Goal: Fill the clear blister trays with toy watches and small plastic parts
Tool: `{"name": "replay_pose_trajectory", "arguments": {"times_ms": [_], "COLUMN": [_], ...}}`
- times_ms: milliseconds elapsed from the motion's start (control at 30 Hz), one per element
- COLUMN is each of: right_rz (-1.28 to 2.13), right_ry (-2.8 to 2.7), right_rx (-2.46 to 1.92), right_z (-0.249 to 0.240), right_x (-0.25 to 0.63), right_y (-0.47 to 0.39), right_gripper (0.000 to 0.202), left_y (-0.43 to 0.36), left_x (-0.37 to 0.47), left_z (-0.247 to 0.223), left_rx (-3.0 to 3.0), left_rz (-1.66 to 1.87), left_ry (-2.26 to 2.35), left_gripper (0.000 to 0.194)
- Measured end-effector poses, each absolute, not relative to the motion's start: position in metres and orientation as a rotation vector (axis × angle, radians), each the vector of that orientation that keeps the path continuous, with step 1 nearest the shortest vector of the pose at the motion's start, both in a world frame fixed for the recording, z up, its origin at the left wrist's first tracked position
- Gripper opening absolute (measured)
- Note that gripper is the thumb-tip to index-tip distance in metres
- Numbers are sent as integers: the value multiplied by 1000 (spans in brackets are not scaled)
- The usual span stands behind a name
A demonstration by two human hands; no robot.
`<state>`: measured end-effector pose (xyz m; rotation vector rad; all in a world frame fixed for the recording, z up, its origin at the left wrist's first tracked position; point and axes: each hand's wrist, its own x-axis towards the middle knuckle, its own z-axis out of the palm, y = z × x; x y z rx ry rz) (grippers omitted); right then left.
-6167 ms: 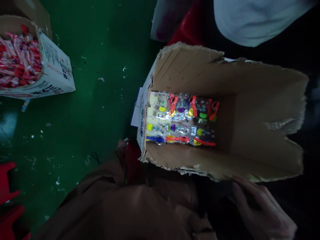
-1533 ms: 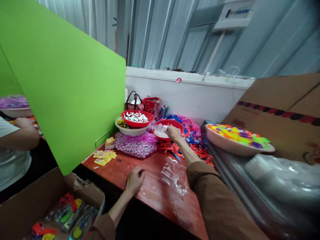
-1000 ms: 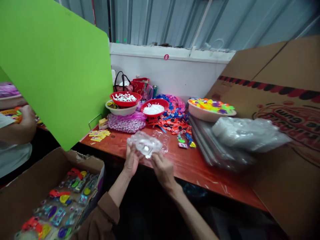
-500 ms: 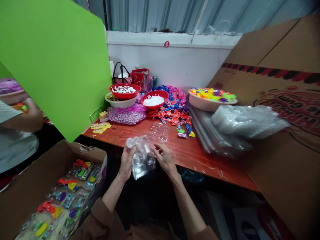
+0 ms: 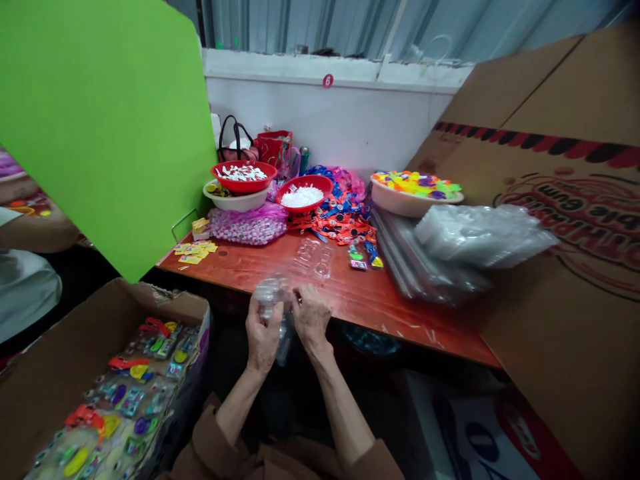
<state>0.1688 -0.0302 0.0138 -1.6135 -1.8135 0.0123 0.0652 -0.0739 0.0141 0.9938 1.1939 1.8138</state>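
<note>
My left hand (image 5: 263,337) is closed round a stack of clear plastic blister trays (image 5: 271,291), held upright just off the table's front edge. At the stack's right side, my right hand (image 5: 313,317) has its fingers bent and pinched against the plastic; how many layers they grip is hidden. Beyond my hands another clear blister tray (image 5: 314,259) lies on the table. A small toy set with a yellow piece (image 5: 374,259) and a green-and-pink piece (image 5: 357,257) lies to its right.
The red-brown table (image 5: 360,300) carries red bowls (image 5: 243,187) of white parts, a basin (image 5: 415,203) of coloured pieces, lanyards (image 5: 345,213) and plastic stacks (image 5: 480,233). A green board (image 5: 110,133) stands left, above a carton (image 5: 120,300) of packed toys. Another person's arm (image 5: 40,227) shows far left.
The stack has turned from facing me to nearly edge-on. My right hand has moved inward against it, and its fingers have closed. The whole view has shifted slightly.
</note>
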Motion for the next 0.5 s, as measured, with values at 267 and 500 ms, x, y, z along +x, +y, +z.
{"name": "replay_pose_trajectory", "arguments": {"times_ms": [267,500], "right_rz": [401,493], "right_ry": [-1779,-1833], "right_rx": [-1434,-1286], "right_z": [21,40], "right_x": [170,173], "right_y": [-23,-26], "right_gripper": [20,20], "left_y": [-72,-58], "left_x": [63,44], "left_z": [15,18], "left_rx": [834,589], "left_rz": [1857,1763], "left_ry": [1087,1015], "left_gripper": [34,42]}}
